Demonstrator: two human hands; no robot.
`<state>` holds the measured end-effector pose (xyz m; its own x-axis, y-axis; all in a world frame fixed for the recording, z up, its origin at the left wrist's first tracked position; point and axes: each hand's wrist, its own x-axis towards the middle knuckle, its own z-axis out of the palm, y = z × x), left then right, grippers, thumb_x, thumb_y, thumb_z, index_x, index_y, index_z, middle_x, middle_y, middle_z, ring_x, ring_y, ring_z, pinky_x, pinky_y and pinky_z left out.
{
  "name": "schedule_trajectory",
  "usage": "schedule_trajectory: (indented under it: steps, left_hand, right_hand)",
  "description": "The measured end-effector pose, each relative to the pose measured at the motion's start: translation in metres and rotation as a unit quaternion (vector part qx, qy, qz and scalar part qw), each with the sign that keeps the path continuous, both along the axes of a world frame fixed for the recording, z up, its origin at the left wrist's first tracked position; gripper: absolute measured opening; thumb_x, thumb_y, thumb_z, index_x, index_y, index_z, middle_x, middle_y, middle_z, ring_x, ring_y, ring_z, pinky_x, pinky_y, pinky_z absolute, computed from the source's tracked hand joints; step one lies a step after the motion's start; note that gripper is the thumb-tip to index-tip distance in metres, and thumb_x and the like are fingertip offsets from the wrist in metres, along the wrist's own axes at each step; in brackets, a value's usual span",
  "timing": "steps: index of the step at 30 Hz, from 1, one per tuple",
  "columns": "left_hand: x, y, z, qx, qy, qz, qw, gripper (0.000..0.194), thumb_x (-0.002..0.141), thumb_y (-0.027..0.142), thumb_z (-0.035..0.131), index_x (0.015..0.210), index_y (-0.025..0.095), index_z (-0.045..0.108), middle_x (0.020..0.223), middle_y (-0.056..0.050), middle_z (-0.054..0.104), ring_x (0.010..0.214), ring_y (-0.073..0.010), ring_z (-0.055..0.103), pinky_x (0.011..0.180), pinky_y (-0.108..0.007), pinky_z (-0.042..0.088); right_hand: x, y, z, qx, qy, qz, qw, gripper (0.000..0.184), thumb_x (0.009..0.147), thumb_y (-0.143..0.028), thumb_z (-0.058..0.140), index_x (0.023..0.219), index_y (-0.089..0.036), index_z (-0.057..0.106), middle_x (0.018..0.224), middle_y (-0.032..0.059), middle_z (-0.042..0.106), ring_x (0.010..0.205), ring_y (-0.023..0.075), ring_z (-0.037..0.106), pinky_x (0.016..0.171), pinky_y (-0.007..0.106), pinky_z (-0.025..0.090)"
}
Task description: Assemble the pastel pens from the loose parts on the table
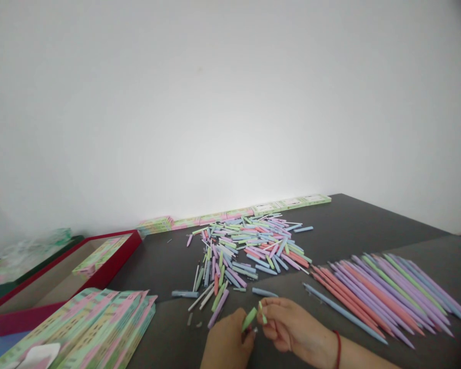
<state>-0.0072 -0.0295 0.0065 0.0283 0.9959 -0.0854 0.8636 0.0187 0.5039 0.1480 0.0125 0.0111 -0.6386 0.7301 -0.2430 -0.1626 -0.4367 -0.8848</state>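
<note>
Left hand [227,340] around matte light-green pen piece [249,319]

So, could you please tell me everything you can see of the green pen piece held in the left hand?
The green pen piece is short, light green and smooth-looking, apparently plastic. It tilts, its upper end leaning toward the right hand, above the dark table. The left hand pinches it, and the fingers hide its lower end. A smaller pale-green piece in the right hand is close by; whether the two touch is too blurred to tell.
</note>
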Motion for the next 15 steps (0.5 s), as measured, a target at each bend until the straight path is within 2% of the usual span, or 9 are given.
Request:
schedule_trajectory:
  steps: [3, 6, 9, 12, 15]
  left_hand:
    - [-0.008, 0.003, 0.001, -0.004, -0.103, 0.002, 0.995, 0.005, 0.071, 0.019, 0.048, 0.066, 0.021, 0.047, 0.061, 0.003, 0.049, 0.061, -0.0158, 0.049, 0.057, -0.026, 0.031]
    - [-0.015, 0.003, -0.001, 0.005, -0.258, -0.01, 0.966, 0.006, 0.071, 0.022, 0.048, 0.065, 0.021, 0.046, 0.061, 0.005, 0.043, 0.06, -0.0129, 0.043, 0.058, -0.024, 0.033]
    - [-0.017, 0.003, -0.01, -0.036, -0.352, -0.013, 0.935, 0.01, 0.073, 0.029, 0.049, 0.068, 0.02, 0.048, 0.058, 0.006, 0.043, 0.049, -0.0096, 0.037, 0.049, -0.022, 0.029]
    - [-0.016, 0.002, -0.017, -0.075, -0.426, -0.023, 0.901, 0.019, 0.073, 0.038, 0.054, 0.07, 0.021, 0.046, 0.055, 0.007, 0.045, 0.041, -0.0067, 0.029, 0.042, -0.022, 0.021]
    - [-0.016, 0.0, -0.017, -0.061, -0.478, -0.014, 0.876, 0.023, 0.069, 0.04, 0.06, 0.069, 0.021, 0.046, 0.052, 0.009, 0.04, 0.043, -0.0065, 0.028, 0.042, -0.021, 0.02]
  right_hand:
    - [0.002, -0.002, 0.007, -0.005, 0.027, -0.011, 1.0, 0.017, 0.063, -0.03, 0.059, 0.066, -0.018, 0.048, 0.056, -0.0073, 0.041, 0.043, 0.0046, 0.036, 0.033, 0.016, 0.015]
    - [0.002, -0.003, 0.01, 0.033, 0.021, -0.014, 0.999, 0.014, 0.064, -0.028, 0.056, 0.067, -0.018, 0.046, 0.058, -0.007, 0.044, 0.04, 0.0039, 0.035, 0.033, 0.016, 0.017]
    - [0.002, -0.005, 0.01, 0.106, -0.054, 0.025, 0.993, 0.009, 0.069, -0.027, 0.05, 0.071, -0.019, 0.045, 0.057, -0.0069, 0.049, 0.036, 0.0039, 0.034, 0.033, 0.018, 0.019]
    - [0.004, -0.006, 0.011, 0.196, -0.157, 0.027, 0.968, 0.008, 0.071, -0.022, 0.053, 0.07, -0.019, 0.045, 0.052, -0.0092, 0.043, 0.039, 0.0041, 0.031, 0.037, 0.017, 0.02]
    - [0.005, -0.004, 0.012, 0.217, -0.172, 0.022, 0.961, 0.007, 0.072, -0.022, 0.053, 0.069, -0.019, 0.048, 0.049, -0.0099, 0.038, 0.042, 0.0049, 0.03, 0.039, 0.017, 0.021]
